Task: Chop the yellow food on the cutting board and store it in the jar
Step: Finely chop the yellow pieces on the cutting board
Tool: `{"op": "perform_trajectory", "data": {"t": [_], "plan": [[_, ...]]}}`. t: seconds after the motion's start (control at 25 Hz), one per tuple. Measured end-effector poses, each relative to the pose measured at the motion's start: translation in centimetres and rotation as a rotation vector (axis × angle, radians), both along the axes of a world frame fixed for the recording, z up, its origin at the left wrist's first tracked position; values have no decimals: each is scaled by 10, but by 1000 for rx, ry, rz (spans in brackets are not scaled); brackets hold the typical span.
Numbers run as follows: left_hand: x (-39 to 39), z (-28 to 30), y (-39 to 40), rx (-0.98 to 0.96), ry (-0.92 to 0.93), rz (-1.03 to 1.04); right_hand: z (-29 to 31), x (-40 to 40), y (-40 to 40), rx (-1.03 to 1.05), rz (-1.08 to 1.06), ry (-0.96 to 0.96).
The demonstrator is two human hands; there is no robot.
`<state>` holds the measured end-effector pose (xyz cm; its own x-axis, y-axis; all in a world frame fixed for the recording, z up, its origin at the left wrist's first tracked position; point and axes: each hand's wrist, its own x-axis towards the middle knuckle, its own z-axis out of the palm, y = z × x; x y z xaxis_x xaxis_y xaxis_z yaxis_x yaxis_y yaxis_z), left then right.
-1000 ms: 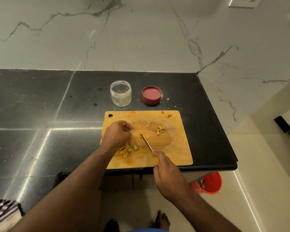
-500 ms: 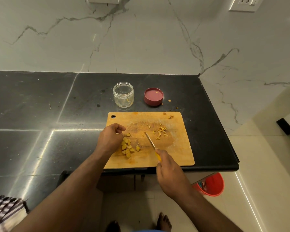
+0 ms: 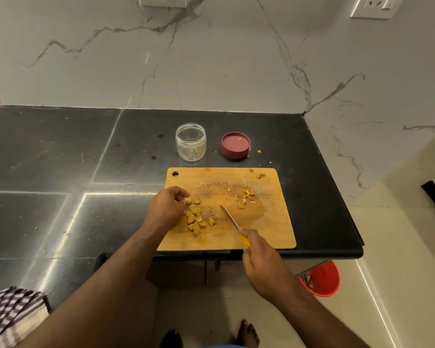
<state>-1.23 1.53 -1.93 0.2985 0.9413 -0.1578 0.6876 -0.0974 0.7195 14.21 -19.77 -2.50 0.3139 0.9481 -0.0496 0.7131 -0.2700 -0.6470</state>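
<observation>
Gripping the yellow handle of a knife (image 3: 232,223), the right hand (image 3: 264,266) is wrapping its curled fingers round that handle at the near edge of the cutting board (image 3: 274,222); the blade is pointing away toward eleven o'clock, its tip lying over the middle of the board. Left hand (image 3: 166,208) is resting at the board's nine o'clock edge with its fingers curled loosely inward; whether the fingertips are pinching a slice cannot be told. Yellow slices (image 3: 196,218), thick round pieces, are lying in a loose heap just beside that hand, on the board's left half, with the nearest slice touching or almost touching the fingertips. Chopped bits (image 3: 245,197), small thin sticks, are lying scattered at about one o'clock from the knife tip, well apart from the heap. Two more fragments are sitting near the board's far right corner.

Jar (image 3: 191,141), clear and uncapped, is standing upright on the black countertop (image 3: 60,151) at twelve o'clock from the board, near its far edge, with a few yellow specks inside. Lid (image 3: 235,145), dark red and turned open side up, is lying at three o'clock from the jar, apart from it, with crumbs beside it. Red bucket (image 3: 322,280) is standing on the floor at five o'clock, below the counter's corner. Checked cloth (image 3: 8,315) is showing at seven o'clock.
</observation>
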Motion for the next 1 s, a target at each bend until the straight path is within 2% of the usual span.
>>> {"op": "perform_trajectory", "data": {"t": [0.2, 0.36, 0.52, 0.72, 0.84, 1.0], "plan": [[-4, -3, 4, 13, 31, 15, -3, 12, -7, 14, -138, -22], [4, -1, 0, 56, 86, -62, 3, 4, 1, 50, -104, 38], [15, 3, 3, 167, 234, -143, 3, -1, 7, 41, -75, 58], [28, 12, 1, 163, 339, -189, 4, -3, 15, -18, -17, 0], [29, 14, 1, 143, 327, -198, 4, 3, 15, -10, -85, -26], [38, 17, -4, 82, 176, -217, 6, 6, 6, 39, -154, 10]]}}
